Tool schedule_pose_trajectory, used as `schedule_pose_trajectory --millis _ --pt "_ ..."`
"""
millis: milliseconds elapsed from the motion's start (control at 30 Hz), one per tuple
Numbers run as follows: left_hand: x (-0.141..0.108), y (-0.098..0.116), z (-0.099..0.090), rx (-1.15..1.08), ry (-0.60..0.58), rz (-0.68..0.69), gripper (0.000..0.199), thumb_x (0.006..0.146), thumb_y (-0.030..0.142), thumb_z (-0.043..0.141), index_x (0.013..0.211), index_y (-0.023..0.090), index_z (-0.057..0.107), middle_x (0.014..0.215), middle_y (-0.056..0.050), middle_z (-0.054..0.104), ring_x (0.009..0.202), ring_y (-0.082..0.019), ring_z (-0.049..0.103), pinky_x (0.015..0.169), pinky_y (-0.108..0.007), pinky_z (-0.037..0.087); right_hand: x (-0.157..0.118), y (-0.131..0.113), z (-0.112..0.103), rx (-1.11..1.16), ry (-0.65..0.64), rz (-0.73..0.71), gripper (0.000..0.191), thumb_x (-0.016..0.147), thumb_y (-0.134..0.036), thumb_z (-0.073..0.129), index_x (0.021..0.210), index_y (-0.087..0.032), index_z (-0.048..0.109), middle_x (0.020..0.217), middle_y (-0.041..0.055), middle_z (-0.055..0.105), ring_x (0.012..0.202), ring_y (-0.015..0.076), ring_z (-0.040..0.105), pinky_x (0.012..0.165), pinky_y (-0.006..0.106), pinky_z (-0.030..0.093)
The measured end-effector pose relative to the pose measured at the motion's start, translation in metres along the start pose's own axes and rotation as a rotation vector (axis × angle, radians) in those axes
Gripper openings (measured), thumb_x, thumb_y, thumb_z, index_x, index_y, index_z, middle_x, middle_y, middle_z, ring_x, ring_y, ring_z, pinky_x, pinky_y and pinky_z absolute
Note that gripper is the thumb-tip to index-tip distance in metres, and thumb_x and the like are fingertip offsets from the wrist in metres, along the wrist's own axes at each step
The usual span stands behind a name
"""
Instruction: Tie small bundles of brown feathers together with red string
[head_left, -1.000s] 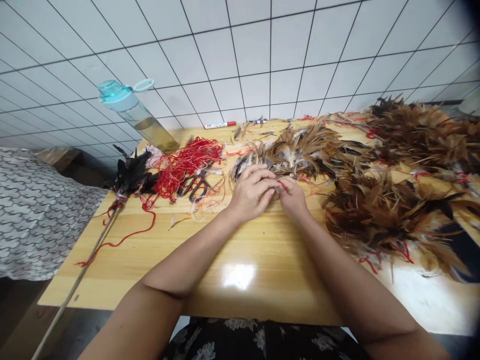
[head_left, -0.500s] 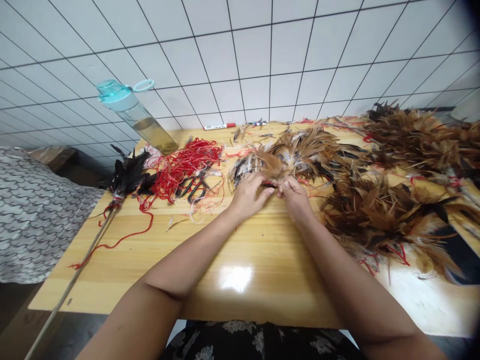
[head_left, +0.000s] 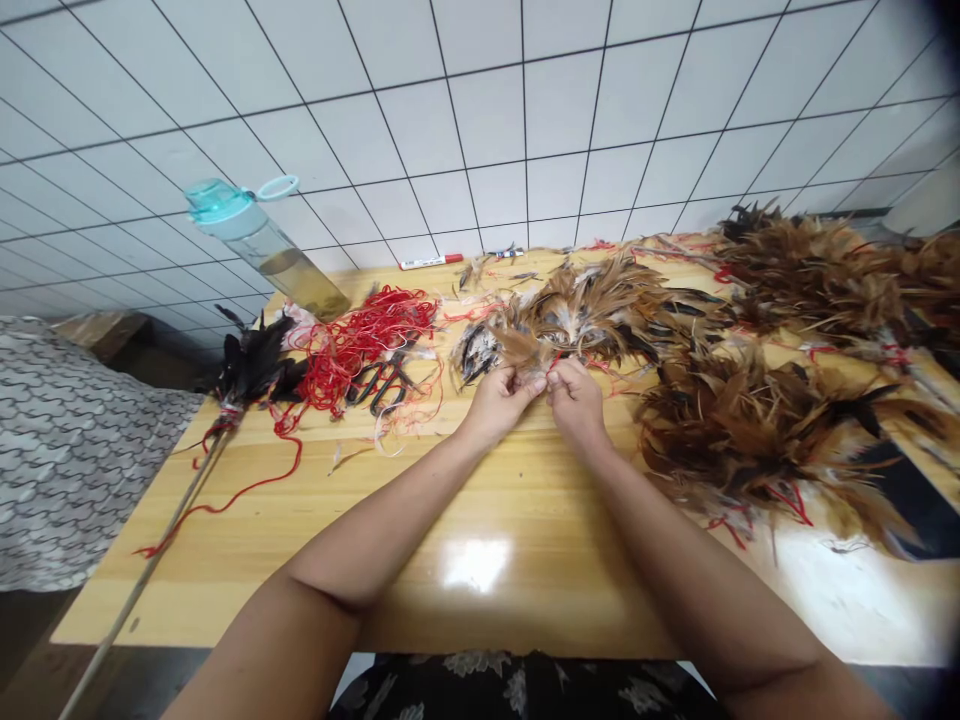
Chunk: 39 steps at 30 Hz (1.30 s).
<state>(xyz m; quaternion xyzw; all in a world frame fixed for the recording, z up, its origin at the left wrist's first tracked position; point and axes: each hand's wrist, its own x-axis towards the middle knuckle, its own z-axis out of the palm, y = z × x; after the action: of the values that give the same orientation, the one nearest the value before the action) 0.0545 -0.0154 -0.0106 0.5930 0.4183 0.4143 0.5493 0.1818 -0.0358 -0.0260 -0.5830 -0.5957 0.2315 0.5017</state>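
My left hand (head_left: 501, 402) is closed in a pinch at the base of a small bunch of brown feathers (head_left: 523, 348). Close beside it, my right hand (head_left: 576, 402) has its fingers pinched on a red string (head_left: 554, 362) at the same base. The fingertips of both hands almost meet, and they partly hide the quill ends. Just beyond the hands lies a pile of brown and black feathers (head_left: 622, 300). To the left, black-handled scissors (head_left: 386, 385) rest next to a tangle of red string (head_left: 360, 340).
A water bottle (head_left: 289, 270) stands at the back left. Black feathers on a stick (head_left: 161, 545) lie along the left edge. More feather bunches (head_left: 750, 425) cover the right side, partly over a dark flat object (head_left: 919, 500). A red-capped marker (head_left: 433, 262) lies by the tiled wall.
My left hand's fingers, spread before, are now closed at the feather base. Red string now shows between the fingertips of both hands. The view has shifted slightly.
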Motion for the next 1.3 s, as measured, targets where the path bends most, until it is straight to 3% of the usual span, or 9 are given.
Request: schedule_pose_trajectory --millis 333,567,767,867,1000,1200,1300 --pt "0.001 -0.004 -0.004 0.230 -0.043 -0.003 0.024 0.079 0.037 0.064 0.081 0.013 0.061 0.076 -0.005 0.065 0.070 -0.014 0.057 0.067 -0.026 0.045 -0.002 0.000 0.003 -0.017 0.041 0.015 0.022 0.086 -0.023 0.039 0.065 -0.023 0.045 0.076 0.0027 0.052 0.075 0.0181 0.050 0.073 0.030 0.041" --pt "-0.008 0.000 0.005 0.213 0.023 0.114 0.014 0.078 0.025 0.061 0.087 0.016 0.055 0.082 -0.002 0.063 0.070 -0.010 0.057 0.069 -0.023 0.046 -0.004 -0.002 0.000 -0.192 0.065 0.067 0.020 0.082 -0.014 0.041 0.066 -0.023 0.050 0.079 0.0032 0.056 0.080 0.0185 0.051 0.073 0.030 0.040" --pt "-0.012 0.003 0.009 0.308 0.011 0.194 0.002 0.079 0.016 0.055 0.081 0.017 0.055 0.075 0.001 0.060 0.064 -0.009 0.052 0.063 -0.022 0.044 -0.004 -0.010 -0.005 -0.289 0.044 0.028 0.022 0.083 -0.011 0.042 0.075 -0.022 0.060 0.103 0.0060 0.065 0.089 0.0189 0.057 0.074 0.030 0.042" --pt "-0.013 0.005 0.006 0.409 0.004 0.258 0.009 0.081 0.015 0.053 0.087 0.017 0.059 0.081 -0.002 0.065 0.070 -0.011 0.058 0.069 -0.024 0.047 -0.003 -0.010 -0.006 -0.301 0.048 -0.019 0.024 0.081 -0.008 0.043 0.078 -0.021 0.063 0.115 0.0069 0.065 0.099 0.0202 0.058 0.080 0.032 0.044" --pt "-0.016 0.011 0.002 0.610 -0.011 0.438 0.016 0.086 0.016 0.050 0.092 0.019 0.065 0.092 -0.005 0.071 0.085 -0.015 0.063 0.081 -0.030 0.050 -0.001 -0.009 -0.009 -0.338 0.046 -0.065 0.025 0.080 -0.008 0.044 0.075 -0.022 0.064 0.112 0.0062 0.067 0.100 0.0209 0.058 0.083 0.033 0.044" --pt "-0.015 0.011 -0.002 0.635 -0.077 0.509 0.028 0.086 0.008 0.045 0.103 0.018 0.065 0.090 -0.004 0.071 0.081 -0.013 0.064 0.078 -0.027 0.051 0.000 -0.006 -0.011 -0.432 0.020 -0.063 0.026 0.081 -0.007 0.043 0.079 -0.022 0.065 0.113 0.0064 0.068 0.098 0.0223 0.056 0.078 0.034 0.042" --pt "-0.010 0.005 -0.003 0.692 -0.045 0.583 0.022 0.088 0.012 0.047 0.101 0.018 0.064 0.095 -0.006 0.071 0.088 -0.014 0.065 0.081 -0.028 0.051 0.000 -0.004 -0.011 -0.485 -0.018 -0.075 0.028 0.081 -0.005 0.043 0.084 -0.023 0.065 0.110 0.0052 0.068 0.097 0.0222 0.055 0.075 0.033 0.040"
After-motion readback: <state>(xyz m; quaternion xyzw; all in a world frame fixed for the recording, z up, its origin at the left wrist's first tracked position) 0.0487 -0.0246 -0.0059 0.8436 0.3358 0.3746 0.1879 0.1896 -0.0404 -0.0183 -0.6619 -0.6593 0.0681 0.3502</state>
